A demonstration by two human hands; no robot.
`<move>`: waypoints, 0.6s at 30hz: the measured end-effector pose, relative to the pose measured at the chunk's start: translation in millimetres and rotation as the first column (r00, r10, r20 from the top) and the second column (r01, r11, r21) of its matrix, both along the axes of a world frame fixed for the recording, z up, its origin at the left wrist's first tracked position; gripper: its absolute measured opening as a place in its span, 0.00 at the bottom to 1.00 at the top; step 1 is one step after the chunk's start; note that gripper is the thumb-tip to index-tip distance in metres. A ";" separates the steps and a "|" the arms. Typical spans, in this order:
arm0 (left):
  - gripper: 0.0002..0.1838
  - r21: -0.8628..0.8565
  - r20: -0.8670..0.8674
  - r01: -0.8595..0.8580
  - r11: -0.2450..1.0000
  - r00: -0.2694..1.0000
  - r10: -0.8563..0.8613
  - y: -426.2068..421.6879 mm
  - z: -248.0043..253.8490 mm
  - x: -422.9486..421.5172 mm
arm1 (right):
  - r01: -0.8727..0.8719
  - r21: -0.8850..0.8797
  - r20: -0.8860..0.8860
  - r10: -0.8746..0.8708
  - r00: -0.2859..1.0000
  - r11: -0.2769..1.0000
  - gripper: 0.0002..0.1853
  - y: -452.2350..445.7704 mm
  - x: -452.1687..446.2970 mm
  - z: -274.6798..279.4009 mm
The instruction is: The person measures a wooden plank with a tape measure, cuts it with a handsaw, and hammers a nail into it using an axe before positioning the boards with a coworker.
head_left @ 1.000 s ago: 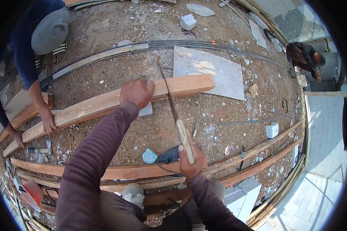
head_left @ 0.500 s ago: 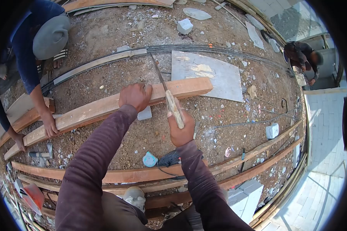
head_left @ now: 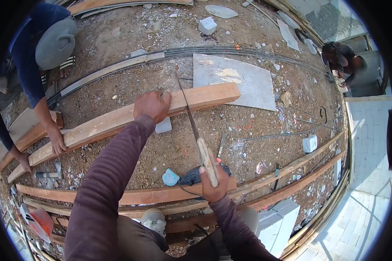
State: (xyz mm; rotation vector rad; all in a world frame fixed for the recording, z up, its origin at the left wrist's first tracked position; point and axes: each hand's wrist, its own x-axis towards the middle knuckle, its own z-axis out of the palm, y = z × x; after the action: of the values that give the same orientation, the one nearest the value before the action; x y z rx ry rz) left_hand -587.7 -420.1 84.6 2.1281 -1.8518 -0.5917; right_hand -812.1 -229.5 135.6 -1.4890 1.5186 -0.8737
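Observation:
A long wooden beam (head_left: 100, 119) crosses in front of me, rising from lower left to its cut end at the right. My left hand (head_left: 152, 105) presses on its top with the fingers wrapped over the far edge. In my right hand (head_left: 214, 180) is the pale, worn wooden handle of a handsaw (head_left: 190, 116). The saw's dark, narrow blade lies across the beam, just right of my left hand, its tip beyond the far side. At the left a co-worker's two hands (head_left: 59, 140) rest on the same beam.
A grey panel (head_left: 233, 80) lies under the beam's right end. Several timbers (head_left: 130, 198) lie near my feet, with a tape measure (head_left: 170, 178) beside a dark bundle. A hammer (head_left: 52, 173) is at left, a white block (head_left: 309, 144) at right. Another person (head_left: 344, 61) crouches far right.
My right hand has drawn the saw back toward me and slightly right, so the blade's outer part now crosses the beam. My left hand and the beam stay nearly in place.

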 end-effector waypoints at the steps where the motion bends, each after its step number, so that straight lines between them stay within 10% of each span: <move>1: 0.30 -0.019 -0.008 -0.005 1.000 1.000 0.005 -1.8 -1.1 1.4 | -0.008 -0.053 -0.006 0.008 1.000 0.999 0.29 45.0 -19.5 1.6; 8: 0.30 0.005 0.023 -0.017 1.000 1.000 0.016 -7.4 0.1 2.6 | -0.011 -0.154 0.112 0.028 0.993 0.988 0.30 -72.6 31.6 -36.9; 18: 0.30 -0.014 0.005 -0.011 1.000 1.000 0.011 -1.7 -6.4 3.2 | 0.037 0.055 0.044 -0.039 0.998 0.998 0.26 33.1 -21.2 -14.8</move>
State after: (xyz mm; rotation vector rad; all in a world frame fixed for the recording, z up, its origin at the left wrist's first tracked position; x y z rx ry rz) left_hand -584.5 -421.8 78.1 2.1310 -1.8404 -0.5695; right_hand -833.3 -196.4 120.8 -1.3967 1.5296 -0.8761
